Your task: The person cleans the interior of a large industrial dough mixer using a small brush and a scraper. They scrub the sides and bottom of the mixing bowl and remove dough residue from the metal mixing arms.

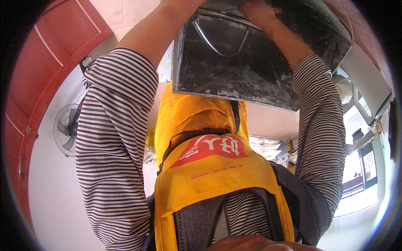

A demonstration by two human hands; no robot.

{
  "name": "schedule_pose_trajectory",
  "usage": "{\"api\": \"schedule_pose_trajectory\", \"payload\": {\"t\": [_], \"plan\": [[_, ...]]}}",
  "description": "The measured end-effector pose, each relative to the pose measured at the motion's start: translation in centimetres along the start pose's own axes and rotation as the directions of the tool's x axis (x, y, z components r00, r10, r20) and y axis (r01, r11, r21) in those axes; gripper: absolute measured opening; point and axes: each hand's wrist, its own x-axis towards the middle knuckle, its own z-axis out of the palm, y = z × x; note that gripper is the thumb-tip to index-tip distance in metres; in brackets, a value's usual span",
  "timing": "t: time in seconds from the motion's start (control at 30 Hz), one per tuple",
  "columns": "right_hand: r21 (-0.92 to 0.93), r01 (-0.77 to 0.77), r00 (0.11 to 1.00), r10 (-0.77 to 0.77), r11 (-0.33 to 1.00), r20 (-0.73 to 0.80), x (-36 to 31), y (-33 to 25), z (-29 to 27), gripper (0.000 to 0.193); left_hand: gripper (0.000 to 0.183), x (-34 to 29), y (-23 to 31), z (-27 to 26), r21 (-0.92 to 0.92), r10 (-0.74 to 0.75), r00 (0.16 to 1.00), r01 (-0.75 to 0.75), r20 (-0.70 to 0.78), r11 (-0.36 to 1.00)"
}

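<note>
Box [238, 75], dark, prob. metal, w/ pale dusty smears, takes up the upper middle of the view, right ahead of the wearer. Thin bent handle [206, 38], shiny, loops over its near face; a rod [224, 17] runs just above that. R hand [258, 13] is at the upper edge, over the box & next to the rod; it's blurred & partly cut off, so can't tell if the fingers are released, clenched or grasping the rod. L hand is out of frame; only the L forearm [161, 29] shows, running past the box's upper L corner, so no telling what those fingers do either.

Arms reach out wide, one each side of the handle, prob. b/c the box is broad & its upper part sits well off from the chest. Striped sleeves [113, 125] end near the elbows, likely to keep cuffs off the dusty surface. Yellow apron [217, 178] w/ red print covers the grey vest [299, 196], prob. for the same reason. Box's lower edge overlaps the apron in view; can't tell if they touch, & what bears its wt. doesn't show.

Bkgd: fan [66, 129] beside the L sleeve, red door [54, 58] past it, white bags [266, 147] piled low, bright window [358, 184] far R.
</note>
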Motion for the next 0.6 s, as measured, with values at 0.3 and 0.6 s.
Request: {"api": "schedule_pose_trajectory", "payload": {"t": [0.3, 0.6], "plan": [[0.06, -0.094, 0.987, 0.086, 0.994, 0.134, 0.5, -0.3, -1.4, 0.024, 0.075, -0.1, 0.0, -0.2, 0.013, -0.007, 1.0, 0.007, 0.009, 1.0], [0.128, -0.365, 0.923, 0.376, 0.922, -0.079, 6.0, -6.7, 5.3, 0.026, 0.074, -0.2, 0.7, 1.1, -0.012, 0.018, 1.0, -0.018, 0.011, 1.0]]}}
